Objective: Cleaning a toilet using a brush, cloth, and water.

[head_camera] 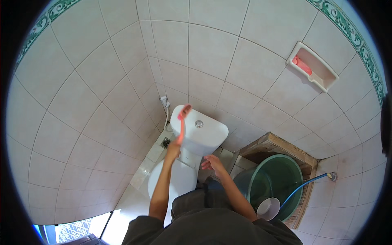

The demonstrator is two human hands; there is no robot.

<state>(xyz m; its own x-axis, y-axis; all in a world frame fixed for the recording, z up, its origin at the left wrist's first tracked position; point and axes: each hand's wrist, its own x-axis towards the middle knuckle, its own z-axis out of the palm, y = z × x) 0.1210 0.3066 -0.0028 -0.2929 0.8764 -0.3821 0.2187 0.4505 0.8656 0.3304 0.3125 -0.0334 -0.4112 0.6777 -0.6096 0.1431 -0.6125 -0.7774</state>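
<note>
My left hand point(173, 151) grips the handle of a pink toilet brush point(181, 127), above the closed white toilet seat lid. The brush head reaches up over the left part of the white cistern lid point(211, 128); whether it touches cannot be made out. A round flush button point(199, 123) sits in the middle of that lid. Lower down, the toilet lid point(180, 180) is partly covered by my left forearm. My right hand point(213, 163) holds nothing, fingers apart and a little curled, just off the cistern's lower right side.
At right stands a green water tub point(255, 180) with a pale dipper point(268, 209) and a blue hose point(301, 187). Wooden boards point(292, 150) frame the tub. A bidet sprayer point(164, 101), a floor drain point(166, 142) and a wall soap dish point(329, 76) holding something pink are also visible.
</note>
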